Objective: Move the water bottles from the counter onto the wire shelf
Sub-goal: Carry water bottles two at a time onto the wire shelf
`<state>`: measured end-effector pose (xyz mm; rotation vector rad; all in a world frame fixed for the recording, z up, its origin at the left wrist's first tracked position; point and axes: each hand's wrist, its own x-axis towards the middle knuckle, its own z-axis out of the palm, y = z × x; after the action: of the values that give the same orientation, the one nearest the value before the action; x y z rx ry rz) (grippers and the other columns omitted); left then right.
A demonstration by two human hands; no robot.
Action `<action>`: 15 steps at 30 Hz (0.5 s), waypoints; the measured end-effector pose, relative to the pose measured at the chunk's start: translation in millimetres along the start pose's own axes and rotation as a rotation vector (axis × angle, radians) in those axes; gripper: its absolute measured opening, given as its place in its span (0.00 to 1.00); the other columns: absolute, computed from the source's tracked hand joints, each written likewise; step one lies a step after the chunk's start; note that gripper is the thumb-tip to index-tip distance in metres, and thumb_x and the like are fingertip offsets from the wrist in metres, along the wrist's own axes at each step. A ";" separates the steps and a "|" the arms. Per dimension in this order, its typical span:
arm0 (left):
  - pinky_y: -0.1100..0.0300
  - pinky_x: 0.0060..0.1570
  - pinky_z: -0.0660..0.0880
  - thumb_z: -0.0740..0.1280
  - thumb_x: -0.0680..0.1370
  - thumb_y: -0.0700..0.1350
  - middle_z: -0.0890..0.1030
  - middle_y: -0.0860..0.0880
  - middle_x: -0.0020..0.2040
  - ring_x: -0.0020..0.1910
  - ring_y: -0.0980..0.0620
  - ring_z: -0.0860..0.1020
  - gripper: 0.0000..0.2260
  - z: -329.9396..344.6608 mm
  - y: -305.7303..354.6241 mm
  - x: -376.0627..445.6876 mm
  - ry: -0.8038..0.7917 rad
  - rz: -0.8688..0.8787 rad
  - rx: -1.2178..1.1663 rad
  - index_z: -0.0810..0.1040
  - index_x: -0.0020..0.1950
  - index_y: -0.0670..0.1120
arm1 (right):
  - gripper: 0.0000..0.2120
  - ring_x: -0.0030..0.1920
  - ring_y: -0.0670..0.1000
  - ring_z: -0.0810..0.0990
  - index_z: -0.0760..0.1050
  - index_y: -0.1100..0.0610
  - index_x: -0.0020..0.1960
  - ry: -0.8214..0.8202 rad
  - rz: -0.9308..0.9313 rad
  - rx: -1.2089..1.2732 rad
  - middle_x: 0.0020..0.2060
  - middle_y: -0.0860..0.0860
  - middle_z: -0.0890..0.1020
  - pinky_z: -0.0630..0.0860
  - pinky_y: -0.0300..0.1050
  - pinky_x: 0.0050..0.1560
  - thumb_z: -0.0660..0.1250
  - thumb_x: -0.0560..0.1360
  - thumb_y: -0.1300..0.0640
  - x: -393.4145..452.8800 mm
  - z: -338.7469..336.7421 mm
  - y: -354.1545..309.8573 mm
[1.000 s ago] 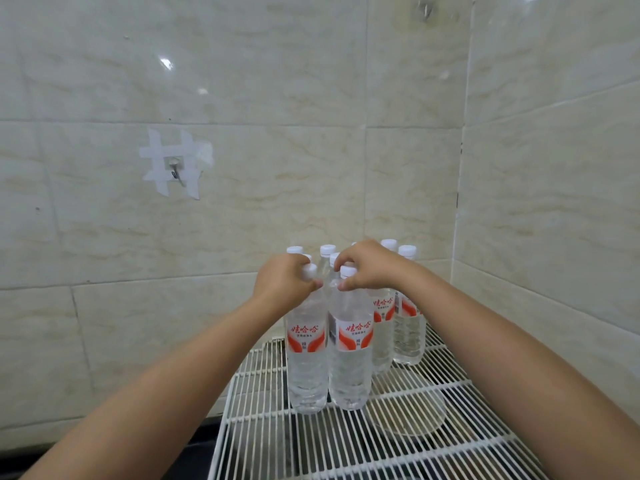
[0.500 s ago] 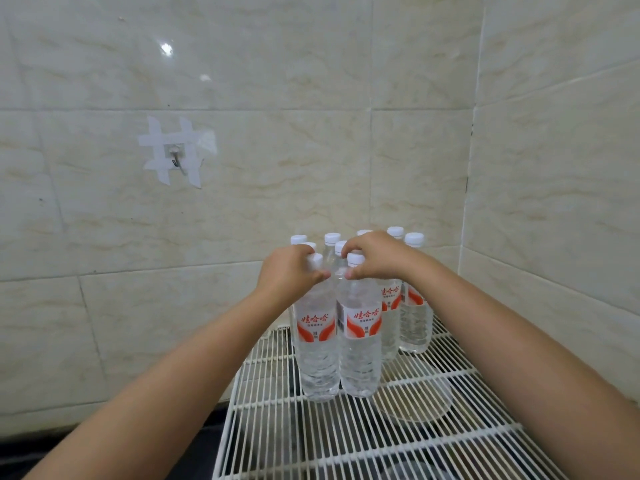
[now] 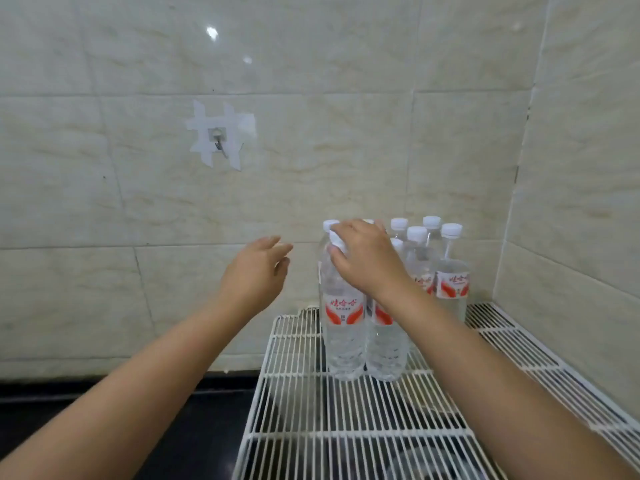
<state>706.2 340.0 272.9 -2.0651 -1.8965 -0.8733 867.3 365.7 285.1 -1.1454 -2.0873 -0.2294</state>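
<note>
Head view, looking forward and down into a tiled corner. A white wire shelf (image 3: 346,410) fills the lower right of the view, its far end against the beige tiled wall (image 3: 346,150). A cluster of clear water bottles (image 3: 429,265) with white caps and red-and-white labels stands upright on the far part of the shelf, close to the corner. The two nearest bottles stand side by side and touching: the front-left bottle (image 3: 343,327) and the front-right bottle (image 3: 386,344), the latter partly covered by the right forearm. Behind them further bottles stand packed together; their exact count cannot be told, since the right hand hides some caps.

The right hand (image 3: 363,258) reaches in from the lower right and rests over the tops of the front bottles, its fingers (image 3: 341,242) curled round the cap and neck of the front-left bottle. The left hand (image 3: 254,275) hangs in the air to the left of the cluster, apart from every bottle, fingers loosely extended and holding nothing.

Below and to the left of the shelf lies a dark desk (image 3: 180,427). A small metal hook (image 3: 219,142), fixed with strips of white tape, sits on the wall at upper left.
</note>
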 end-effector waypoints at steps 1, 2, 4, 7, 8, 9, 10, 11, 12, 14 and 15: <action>0.53 0.71 0.58 0.57 0.80 0.44 0.64 0.44 0.74 0.75 0.45 0.59 0.18 -3.6 -12.4 -10.4 -0.007 -0.012 0.042 0.68 0.70 0.45 | 0.20 0.60 0.60 0.76 0.75 0.65 0.59 0.004 -0.015 0.003 0.56 0.62 0.80 0.63 0.56 0.65 0.58 0.73 0.55 -0.9 8.3 -15.9; 0.52 0.73 0.55 0.57 0.81 0.45 0.61 0.43 0.75 0.76 0.44 0.56 0.18 -8.0 -25.8 -22.6 -0.011 -0.028 0.088 0.66 0.71 0.45 | 0.20 0.57 0.62 0.77 0.76 0.66 0.57 0.015 -0.046 0.009 0.53 0.63 0.81 0.66 0.57 0.63 0.59 0.71 0.55 -1.3 18.0 -33.0; 0.50 0.74 0.51 0.55 0.81 0.47 0.57 0.44 0.76 0.76 0.43 0.51 0.20 -21.9 -57.0 -50.4 -0.011 -0.085 0.185 0.62 0.73 0.46 | 0.21 0.53 0.65 0.80 0.78 0.66 0.54 -0.004 -0.088 0.021 0.49 0.65 0.82 0.70 0.59 0.60 0.60 0.69 0.52 -3.7 40.2 -73.1; 0.49 0.74 0.49 0.53 0.81 0.51 0.53 0.46 0.77 0.77 0.45 0.48 0.22 -52.5 -114.2 -102.3 -0.034 -0.220 0.299 0.57 0.75 0.48 | 0.23 0.48 0.64 0.81 0.80 0.64 0.50 -0.085 -0.163 0.009 0.45 0.64 0.83 0.74 0.62 0.55 0.57 0.68 0.47 -15.0 79.1 -145.0; 0.49 0.74 0.49 0.52 0.81 0.51 0.53 0.46 0.78 0.77 0.45 0.48 0.22 -65.2 -135.7 -122.4 -0.044 -0.270 0.338 0.57 0.75 0.49 | 0.23 0.46 0.63 0.82 0.80 0.63 0.48 -0.116 -0.195 0.007 0.44 0.63 0.83 0.75 0.62 0.54 0.57 0.67 0.47 -20.3 94.0 -171.3; 0.49 0.74 0.49 0.51 0.81 0.52 0.52 0.47 0.78 0.77 0.45 0.48 0.22 -79.1 -159.4 -145.0 -0.058 -0.317 0.380 0.56 0.75 0.49 | 0.23 0.44 0.62 0.82 0.81 0.62 0.46 -0.150 -0.218 0.011 0.42 0.62 0.83 0.77 0.61 0.51 0.57 0.66 0.47 -25.9 110.1 -200.5; 0.49 0.74 0.49 0.51 0.81 0.52 0.52 0.47 0.78 0.77 0.45 0.48 0.22 -93.4 -183.7 -169.1 -0.071 -0.359 0.418 0.56 0.75 0.49 | 0.24 0.42 0.62 0.83 0.81 0.62 0.45 -0.174 -0.240 0.021 0.40 0.61 0.83 0.78 0.60 0.49 0.56 0.66 0.46 -33.0 125.2 -231.7; 0.48 0.74 0.49 0.52 0.81 0.51 0.53 0.47 0.78 0.77 0.44 0.48 0.22 -107.1 -207.9 -193.7 -0.072 -0.392 0.442 0.58 0.75 0.49 | 0.24 0.42 0.61 0.83 0.82 0.61 0.45 -0.181 -0.254 0.024 0.40 0.61 0.84 0.78 0.59 0.48 0.55 0.65 0.46 -41.9 136.8 -263.4; 0.47 0.73 0.50 0.53 0.81 0.50 0.55 0.46 0.77 0.77 0.43 0.50 0.21 -121.1 -232.5 -220.0 -0.061 -0.421 0.457 0.60 0.74 0.48 | 0.24 0.45 0.62 0.83 0.82 0.61 0.47 -0.195 -0.269 0.042 0.42 0.62 0.84 0.78 0.59 0.50 0.57 0.66 0.46 -50.1 150.2 -296.5; 0.46 0.72 0.53 0.57 0.80 0.49 0.59 0.44 0.76 0.76 0.41 0.53 0.20 -149.5 -277.7 -275.0 -0.044 -0.494 0.476 0.64 0.72 0.47 | 0.21 0.57 0.65 0.78 0.79 0.62 0.56 -0.237 -0.292 0.130 0.53 0.65 0.81 0.71 0.63 0.61 0.63 0.70 0.49 -70.2 171.8 -364.8; 0.45 0.72 0.54 0.58 0.80 0.48 0.61 0.43 0.75 0.75 0.40 0.55 0.20 -163.0 -298.3 -302.1 -0.048 -0.542 0.489 0.65 0.72 0.47 | 0.21 0.60 0.66 0.76 0.77 0.62 0.58 -0.243 -0.308 0.164 0.56 0.65 0.79 0.68 0.64 0.63 0.64 0.71 0.50 -80.7 184.6 -397.6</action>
<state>374.2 47.3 168.6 -1.3228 -2.4403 -0.3798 485.6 166.1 170.6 -0.7830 -2.4453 -0.0628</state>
